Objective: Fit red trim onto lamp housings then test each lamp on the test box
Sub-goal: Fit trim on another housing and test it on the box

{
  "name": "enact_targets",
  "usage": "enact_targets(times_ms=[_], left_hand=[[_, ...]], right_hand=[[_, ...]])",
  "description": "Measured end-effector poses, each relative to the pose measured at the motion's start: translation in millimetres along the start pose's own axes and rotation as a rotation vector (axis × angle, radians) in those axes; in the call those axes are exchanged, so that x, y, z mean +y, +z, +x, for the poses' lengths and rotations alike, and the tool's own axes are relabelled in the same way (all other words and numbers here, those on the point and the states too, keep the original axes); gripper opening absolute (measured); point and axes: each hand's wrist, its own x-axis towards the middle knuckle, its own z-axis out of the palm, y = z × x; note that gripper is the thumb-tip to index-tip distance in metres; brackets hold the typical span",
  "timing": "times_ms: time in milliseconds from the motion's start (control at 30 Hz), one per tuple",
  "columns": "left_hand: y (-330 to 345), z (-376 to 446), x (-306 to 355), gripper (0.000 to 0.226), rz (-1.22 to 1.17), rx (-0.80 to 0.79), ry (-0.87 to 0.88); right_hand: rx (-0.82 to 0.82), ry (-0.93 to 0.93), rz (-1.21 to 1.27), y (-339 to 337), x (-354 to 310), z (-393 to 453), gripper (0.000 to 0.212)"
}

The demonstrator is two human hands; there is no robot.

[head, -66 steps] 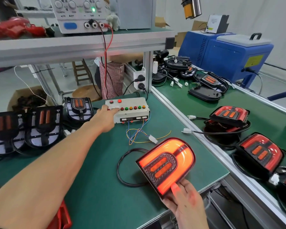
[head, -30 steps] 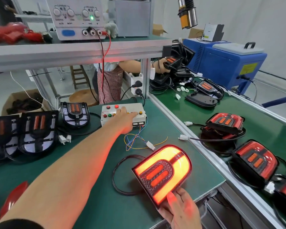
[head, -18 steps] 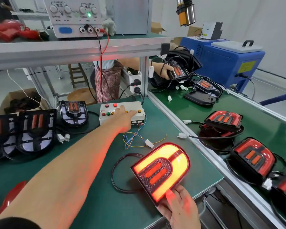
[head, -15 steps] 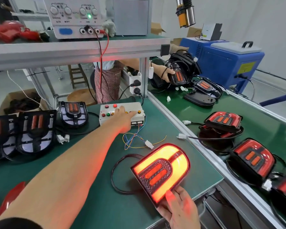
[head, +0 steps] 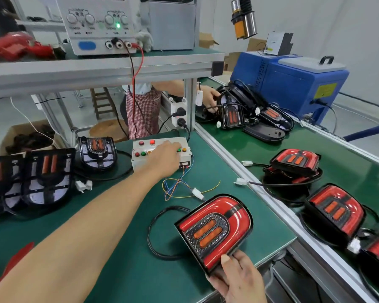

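Note:
A lamp (head: 214, 228) with red trim and two orange bars stands tilted on the green mat, unlit. My right hand (head: 236, 278) holds its near bottom corner, thumb on the red lens. Its black cable (head: 153, 232) loops left to a white connector (head: 197, 192) on coloured wires. My left hand (head: 164, 157) reaches across and rests on the white test box (head: 160, 155), fingers over the buttons at its right. Lamp housings without trim (head: 46, 176) lie at the left.
A power supply (head: 101, 25) with a green light sits on the shelf above. Finished lamps (head: 335, 211) lie on the conveyor belt (head: 260, 149) to the right. Another person's hand (head: 208, 97) handles lamps at the back by a blue machine (head: 293, 79).
The lamp glowed bright orange-red in the earlier frames and is now dark. My left hand has slid rightward along the test box buttons. My right hand keeps its hold.

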Motion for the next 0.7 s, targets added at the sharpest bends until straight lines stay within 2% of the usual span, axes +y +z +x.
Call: enact_targets(times_ms=[67, 133, 200, 267, 367, 467, 567, 700], left_hand=[[-2.1, -12.3, 14.6, 0.027, -0.118, 0.032, 0.14], [-0.1, -27.0, 27.9, 0.026, -0.062, -0.122, 0.34], [6.6, -36.8, 38.4, 0.032, 0.198, -0.277, 0.488], [16.5, -42.0, 43.6, 0.029, 0.45, -0.3, 0.572], [30.1, -46.7, 43.3, 0.024, 0.607, -0.277, 0.581], [28.1, -48.9, 37.5, 0.017, 0.61, -0.243, 0.594], [20.3, -51.2, 34.8, 0.017, 0.515, -0.214, 0.605], [11.6, -58.4, 31.4, 0.022, 0.319, -0.208, 0.559]], right_hand=[[0.014, 0.022, -0.002, 0.9, -1.7, -0.2, 0.017], [0.045, 0.035, -0.005, 3.3, -4.3, -0.4, 0.014], [0.071, 0.049, 0.001, 6.4, -6.4, -1.0, 0.012], [0.095, 0.068, 0.009, 9.7, -9.4, -3.0, 0.011], [0.096, 0.084, -0.025, 10.9, -14.3, -6.6, 0.011], [0.052, 0.105, -0.142, 8.2, -17.6, -11.8, 0.008], [0.019, 0.046, -0.435, -0.5, -18.3, -14.5, 0.023], [-0.092, 0.009, -0.796, -8.7, -31.4, -14.0, 0.029]])
